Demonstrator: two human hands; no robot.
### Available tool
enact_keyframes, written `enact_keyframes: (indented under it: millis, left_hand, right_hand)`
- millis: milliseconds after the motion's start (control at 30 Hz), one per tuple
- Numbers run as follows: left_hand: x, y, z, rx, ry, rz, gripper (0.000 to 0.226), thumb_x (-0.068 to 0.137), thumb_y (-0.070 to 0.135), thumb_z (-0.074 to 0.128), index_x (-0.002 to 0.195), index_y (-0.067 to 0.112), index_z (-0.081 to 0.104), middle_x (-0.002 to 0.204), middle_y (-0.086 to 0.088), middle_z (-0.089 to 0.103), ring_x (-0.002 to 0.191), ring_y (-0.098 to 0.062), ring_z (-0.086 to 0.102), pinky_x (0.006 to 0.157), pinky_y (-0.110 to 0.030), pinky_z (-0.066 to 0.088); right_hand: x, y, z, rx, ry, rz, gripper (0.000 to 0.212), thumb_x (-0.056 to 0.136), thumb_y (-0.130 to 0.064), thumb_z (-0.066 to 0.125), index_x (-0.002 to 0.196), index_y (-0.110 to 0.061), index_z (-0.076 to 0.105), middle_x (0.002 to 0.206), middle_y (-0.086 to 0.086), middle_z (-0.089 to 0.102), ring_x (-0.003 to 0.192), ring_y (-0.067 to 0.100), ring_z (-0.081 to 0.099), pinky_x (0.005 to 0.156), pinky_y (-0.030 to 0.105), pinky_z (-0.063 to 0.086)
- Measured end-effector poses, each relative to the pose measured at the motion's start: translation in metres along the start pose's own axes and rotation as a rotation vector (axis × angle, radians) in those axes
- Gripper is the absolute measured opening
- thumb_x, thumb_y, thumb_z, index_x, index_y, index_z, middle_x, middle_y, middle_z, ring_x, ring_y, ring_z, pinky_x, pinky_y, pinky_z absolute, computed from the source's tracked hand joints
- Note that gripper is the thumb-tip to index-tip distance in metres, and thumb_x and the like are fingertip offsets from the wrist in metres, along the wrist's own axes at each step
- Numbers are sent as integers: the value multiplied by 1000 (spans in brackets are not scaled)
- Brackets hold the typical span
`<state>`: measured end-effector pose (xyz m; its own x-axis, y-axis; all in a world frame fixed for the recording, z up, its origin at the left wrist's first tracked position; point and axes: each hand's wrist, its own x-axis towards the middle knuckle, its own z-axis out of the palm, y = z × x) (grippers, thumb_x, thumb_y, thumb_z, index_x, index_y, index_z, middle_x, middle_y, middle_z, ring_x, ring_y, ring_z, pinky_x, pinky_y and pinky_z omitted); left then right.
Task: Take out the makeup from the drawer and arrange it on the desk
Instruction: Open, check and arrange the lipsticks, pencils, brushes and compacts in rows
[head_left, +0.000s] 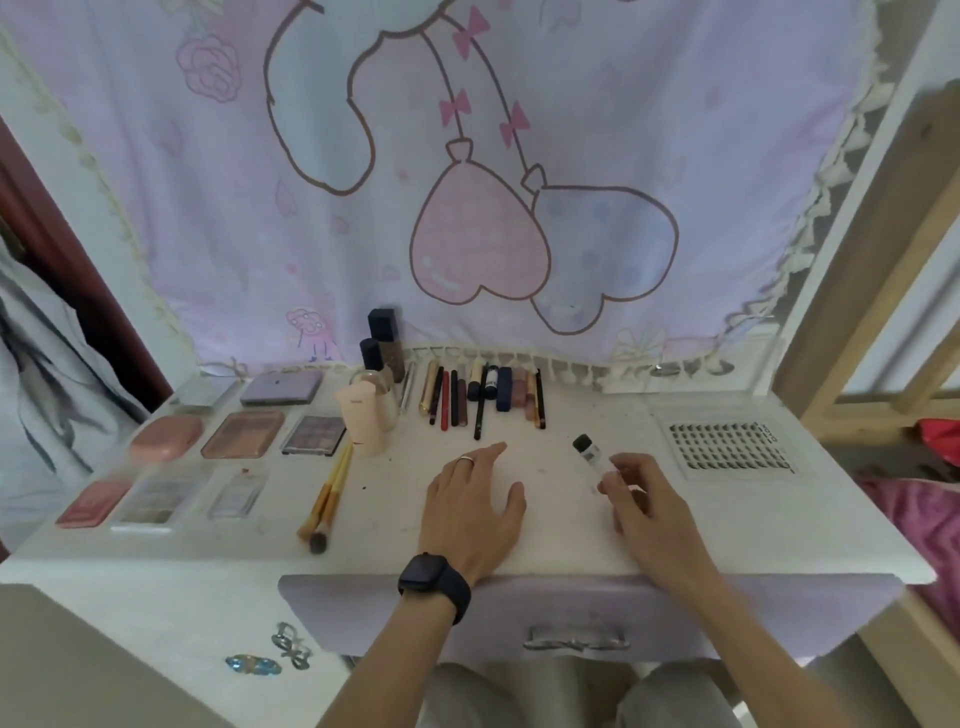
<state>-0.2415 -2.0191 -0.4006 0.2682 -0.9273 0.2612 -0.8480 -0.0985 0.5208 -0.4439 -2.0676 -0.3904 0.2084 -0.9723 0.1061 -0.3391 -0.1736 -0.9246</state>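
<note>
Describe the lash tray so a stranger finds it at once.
Start at the white desk under the pink curtain. At its right end, past the right hand pinching a small bottle, lies the lash tray: rows of small dark clusters on white, alone there.

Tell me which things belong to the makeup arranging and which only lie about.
Job: small vial pinched by right hand, left hand flat on desk, palettes, pencil row, brushes, lash tray, drawer.
Lying about: hanging cloth, blue ornament, red fabric.
</note>
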Motion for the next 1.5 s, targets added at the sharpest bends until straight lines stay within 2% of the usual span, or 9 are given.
enact_keyframes:
  millis: [200,333,433,733,967,1167,1267,1367,1500]
  left_hand:
    - [8,32,2,-261,-106,98,40,97,51,51,136,42,45,119,23,58,103,2,55,85,-23,47]
    - [18,49,15,-283,-133,144,21,101,44,46,102,28,58,79,11,60,69,-8,54,65,-32,49]
    - [19,56,27,-478,-142,37,31,104,38,42,83,17,52,66,4,52,56,-12,41,58,-37,40]
    - [24,57,25,-625,-174,-203,41,101,25,43,61,19,39,59,1,36,55,-12,27,57,-30,24]
    - [30,55,24,-695,-197,-226,49,101,35,47,56,21,38,52,9,36,51,-9,29,56,-27,27]
    - [22,48,23,-751,-197,-109,52,81,75,50,87,27,69,85,11,66,73,-7,58,72,-18,44]
    - [21,45,20,-731,-250,-48,43,83,71,58,94,34,76,97,11,69,92,-6,63,84,-23,46]
    - [19,48,14,-796,-243,-43,30,88,53,58,94,29,75,91,11,73,87,-2,65,84,-25,44]
    - [20,46,17,-802,-152,-93,35,90,50,55,101,19,68,93,8,74,89,-2,68,85,-26,49]
  right_hand:
    - [11,4,-4,0,-118,-41,11,102,-34,54,102,-36,65,85,-9,69,64,7,53,58,16,43]
    - [13,3,-15,200,-144,27,27,105,-31,48,85,-20,63,67,-6,57,57,15,44,51,21,37]
    - [13,3,-6,48,-78,44,42,106,-43,37,79,-19,60,67,-4,58,60,13,49,60,26,40]
    - [8,4,13,-118,12,-89,56,101,-53,32,59,-17,39,47,-7,37,47,8,32,49,24,27]
    - [1,15,18,-300,45,-248,41,97,-63,26,74,-32,38,63,-10,43,58,8,42,53,21,33]
    - [5,6,16,-151,24,-71,49,97,-60,14,79,-31,49,66,-7,54,58,3,50,58,22,37]
    - [3,6,18,-218,-9,-55,55,98,-60,10,81,-36,56,67,-9,61,65,2,59,62,21,40]
    - [5,2,16,-226,-40,-38,56,100,-58,13,77,-41,61,71,-9,68,69,1,62,67,19,42]
    - [16,-2,-2,80,-32,74,58,97,-63,27,92,-25,70,74,-1,68,53,7,54,56,18,43]
